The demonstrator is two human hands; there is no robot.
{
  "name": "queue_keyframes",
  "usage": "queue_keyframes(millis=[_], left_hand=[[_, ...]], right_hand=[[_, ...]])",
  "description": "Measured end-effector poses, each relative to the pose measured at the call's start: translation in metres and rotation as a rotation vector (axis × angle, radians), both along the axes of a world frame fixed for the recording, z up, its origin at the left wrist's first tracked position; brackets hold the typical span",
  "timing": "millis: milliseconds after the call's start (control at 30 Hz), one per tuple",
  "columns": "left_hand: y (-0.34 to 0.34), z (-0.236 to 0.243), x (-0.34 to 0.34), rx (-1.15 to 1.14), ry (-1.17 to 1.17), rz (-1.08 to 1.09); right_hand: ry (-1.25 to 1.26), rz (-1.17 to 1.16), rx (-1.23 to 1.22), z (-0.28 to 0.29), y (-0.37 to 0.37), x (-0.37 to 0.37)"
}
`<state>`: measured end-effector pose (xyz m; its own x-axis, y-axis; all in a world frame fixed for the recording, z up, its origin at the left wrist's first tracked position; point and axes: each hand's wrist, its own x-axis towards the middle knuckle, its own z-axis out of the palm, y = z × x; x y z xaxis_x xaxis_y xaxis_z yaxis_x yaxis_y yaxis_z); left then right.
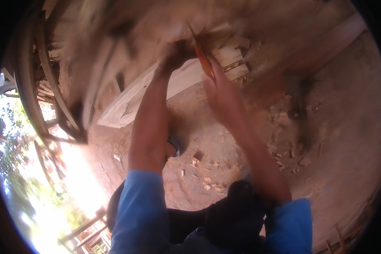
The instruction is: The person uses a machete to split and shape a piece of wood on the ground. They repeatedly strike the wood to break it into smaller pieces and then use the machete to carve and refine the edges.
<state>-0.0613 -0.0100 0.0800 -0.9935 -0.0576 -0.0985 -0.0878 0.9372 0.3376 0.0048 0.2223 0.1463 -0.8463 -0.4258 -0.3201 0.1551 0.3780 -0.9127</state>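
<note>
A pale wooden board point(131, 99) lies slantwise in front of me, with cut, finger-like ends at its far right. My right hand point(218, 86) is closed round what looks like a chisel point(205, 61), its orange handle tilted and its thin dark end pointing up and left. Over the board's far part is my left hand point(180, 53), dark and smeared by motion. Its fingers do not show clearly, and I cannot tell whether it grips the board or anything else.
Wood chips point(207, 184) litter the dirt floor point(338, 127) below the board and to the right. Long curved-looking timbers point(40, 72) stand at the left, beside a bright outdoor opening. Part of a foot point(172, 149) shows under my left forearm. A blurred beam point(326, 44) crosses the upper right.
</note>
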Motion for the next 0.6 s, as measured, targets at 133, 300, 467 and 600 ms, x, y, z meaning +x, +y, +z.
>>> queue_keyframes(millis=[133,300,467,600], left_hand=[[-0.008,-0.003,-0.005,-0.004,-0.206,0.113],[-0.029,-0.023,-0.023,0.371,-0.086,-0.181],[-0.020,-0.018,-0.016,0.135,-0.104,-0.050],[-0.006,-0.005,-0.008,-0.077,-0.048,-0.001]], right_hand=[[-0.009,-0.029,-0.063,0.005,0.049,0.059],[-0.336,0.096,0.165,0.039,0.100,0.102],[-0.051,0.024,0.091,-0.017,0.038,0.028],[0.184,-0.081,-0.096,-0.073,-0.008,-0.007]])
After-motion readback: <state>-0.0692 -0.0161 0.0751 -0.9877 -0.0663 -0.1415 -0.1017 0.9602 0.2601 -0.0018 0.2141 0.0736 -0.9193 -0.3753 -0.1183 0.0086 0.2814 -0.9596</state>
